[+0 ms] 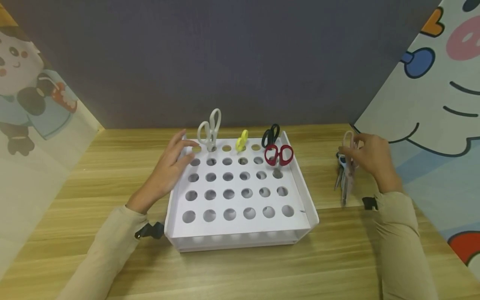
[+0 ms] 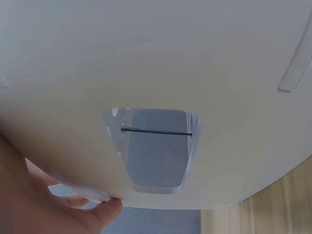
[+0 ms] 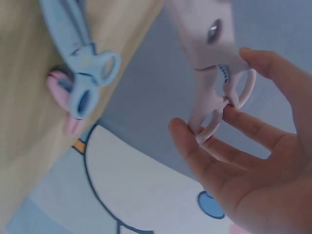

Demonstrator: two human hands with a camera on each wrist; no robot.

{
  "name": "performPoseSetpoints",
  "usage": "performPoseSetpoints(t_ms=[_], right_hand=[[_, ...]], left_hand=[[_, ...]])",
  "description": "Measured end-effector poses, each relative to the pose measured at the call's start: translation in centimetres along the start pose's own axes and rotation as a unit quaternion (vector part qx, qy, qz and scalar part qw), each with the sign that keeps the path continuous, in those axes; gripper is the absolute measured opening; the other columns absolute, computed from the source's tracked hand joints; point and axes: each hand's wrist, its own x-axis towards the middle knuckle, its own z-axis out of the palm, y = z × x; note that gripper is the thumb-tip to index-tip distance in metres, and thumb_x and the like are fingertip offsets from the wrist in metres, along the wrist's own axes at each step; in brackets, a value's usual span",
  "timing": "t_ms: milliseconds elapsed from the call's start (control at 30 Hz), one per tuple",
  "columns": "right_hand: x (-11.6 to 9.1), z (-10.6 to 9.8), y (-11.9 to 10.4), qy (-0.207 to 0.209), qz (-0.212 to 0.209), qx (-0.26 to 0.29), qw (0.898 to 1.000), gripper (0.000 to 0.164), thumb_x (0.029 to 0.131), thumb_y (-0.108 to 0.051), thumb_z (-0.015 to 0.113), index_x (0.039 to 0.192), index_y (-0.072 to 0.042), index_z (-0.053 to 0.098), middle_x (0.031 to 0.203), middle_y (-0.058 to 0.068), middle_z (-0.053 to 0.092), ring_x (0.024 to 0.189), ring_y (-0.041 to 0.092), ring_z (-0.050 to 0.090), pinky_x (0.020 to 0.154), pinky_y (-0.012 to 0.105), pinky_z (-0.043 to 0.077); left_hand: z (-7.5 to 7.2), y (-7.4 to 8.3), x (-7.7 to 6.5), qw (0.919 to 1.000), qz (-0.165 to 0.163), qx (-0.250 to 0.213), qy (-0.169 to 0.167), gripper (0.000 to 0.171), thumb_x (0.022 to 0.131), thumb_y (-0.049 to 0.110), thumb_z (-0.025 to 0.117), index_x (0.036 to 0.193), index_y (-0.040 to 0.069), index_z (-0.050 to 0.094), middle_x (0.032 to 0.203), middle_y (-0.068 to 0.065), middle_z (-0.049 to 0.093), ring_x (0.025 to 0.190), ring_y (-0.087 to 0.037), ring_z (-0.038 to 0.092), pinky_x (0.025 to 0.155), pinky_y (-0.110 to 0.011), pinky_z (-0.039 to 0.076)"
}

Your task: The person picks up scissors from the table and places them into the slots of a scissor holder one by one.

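My right hand [image 1: 369,154] pinches the loop handles of pale pink plastic-handled scissors [image 3: 207,53], blades angled down, at the right of the wood-grain table [image 1: 240,275]. Just below lie light-blue loop-handled scissors [image 3: 83,66] with a rounded pink object [image 3: 59,90] under their loops. I judge the step to be the pick-up; the next move likely calls for a clean lift, so the blades do not snag the blue pair, then a carry leftward, tips down, over a free hole. Bare table lies between, but the raised right side wall [image 1: 301,185] of the white perforated rack [image 1: 237,184] needs clearing. Left hand [image 1: 168,171]: fingers loosely extended, resting on the rack's rear left edge. White scissors [image 1: 212,135], small yellow scissors [image 1: 240,143], black scissors [image 1: 271,139] and red scissors [image 1: 278,154] crowd the back; the front rows look roomier. Beyond, a flat grey panel [image 1: 240,62] bounds the rear and a cartoon-printed wall [image 1: 431,137] limits swing rightward.
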Motion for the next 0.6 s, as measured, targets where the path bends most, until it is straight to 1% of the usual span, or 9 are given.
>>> performPoseSetpoints(t_ms=[67, 133, 200, 300, 367, 500, 600], right_hand=[[0.0, -0.4, -0.6, 0.011, -0.009, 0.001, 1.000, 0.053, 0.076, -0.044, 0.066, 0.099, 0.003, 0.062, 0.069, 0.017, 0.059, 0.050, 0.022, 0.044, 0.046, 0.032, 0.030], [0.0, -0.7, -1.3, 0.019, -0.015, 0.006, 1.000, 0.053, 0.076, -0.044, 0.066, 0.100, 0.003, 0.063, 0.073, 0.020, 0.061, 0.050, 0.023, 0.048, 0.045, 0.033, 0.033], [0.0, -1.1, -2.0, 0.021, -0.015, 0.013, 1.000, 0.056, 0.076, -0.044, 0.065, 0.105, 0.004, 0.062, 0.080, 0.024, 0.062, 0.053, 0.027, 0.053, 0.047, 0.038, 0.039], [-0.2, -1.6, -3.1, 0.022, -0.009, 0.026, 0.999, 0.061, 0.077, -0.045, 0.064, 0.113, 0.003, 0.059, 0.092, 0.026, 0.063, 0.064, 0.033, 0.060, 0.057, 0.049, 0.045], [-0.3, -1.8, -3.6, 0.023, -0.003, 0.033, 0.999, 0.062, 0.077, -0.046, 0.063, 0.117, 0.002, 0.057, 0.099, 0.026, 0.061, 0.073, 0.037, 0.060, 0.064, 0.054, 0.044], [-0.4, -2.2, -4.5, 0.045, -0.001, 0.047, 0.998, 0.061, 0.078, -0.046, 0.061, 0.121, -0.003, 0.055, 0.101, 0.025, 0.062, 0.075, 0.038, 0.061, 0.065, 0.054, 0.045], [-0.5, -2.5, -5.1, 0.066, 0.000, 0.054, 0.996, 0.061, 0.078, -0.046, 0.062, 0.124, -0.006, 0.053, 0.098, 0.024, 0.063, 0.071, 0.036, 0.063, 0.060, 0.051, 0.048]], left_hand=[[0.0, 0.0, 0.0, 1.0000, 0.001, 0.000, 0.001, 0.028, 0.092, 0.024, 0.045, 0.114, 0.010, 0.054, 0.149, 0.001, 0.013, 0.135, -0.031, 0.014, 0.101, -0.063, 0.013], [0.0, 0.0, 0.0, 1.0000, 0.002, 0.000, 0.001, 0.028, 0.092, 0.024, 0.045, 0.114, 0.010, 0.054, 0.149, 0.001, 0.013, 0.135, -0.031, 0.014, 0.101, -0.063, 0.013], [0.0, 0.0, 0.0, 1.0000, 0.003, 0.001, 0.002, 0.028, 0.092, 0.024, 0.045, 0.114, 0.010, 0.054, 0.149, 0.001, 0.013, 0.135, -0.031, 0.014, 0.101, -0.063, 0.013], [0.0, -0.1, 0.0, 1.0000, 0.004, 0.003, 0.003, 0.028, 0.092, 0.024, 0.045, 0.114, 0.010, 0.054, 0.149, 0.001, 0.013, 0.135, -0.031, 0.014, 0.101, -0.063, 0.013], [0.0, -0.1, 0.0, 1.0000, 0.005, 0.003, 0.003, 0.028, 0.092, 0.024, 0.046, 0.114, 0.010, 0.054, 0.149, 0.001, 0.013, 0.134, -0.031, 0.015, 0.101, -0.063, 0.013], [0.1, -0.1, 0.0, 1.0000, 0.008, 0.005, 0.003, 0.027, 0.092, 0.024, 0.046, 0.114, 0.011, 0.055, 0.149, 0.000, 0.013, 0.134, -0.031, 0.015, 0.101, -0.063, 0.014], [0.1, -0.1, 0.0, 0.9999, 0.010, 0.005, 0.003, 0.027, 0.091, 0.023, 0.046, 0.114, 0.011, 0.055, 0.149, -0.001, 0.013, 0.134, -0.031, 0.015, 0.101, -0.063, 0.014]])
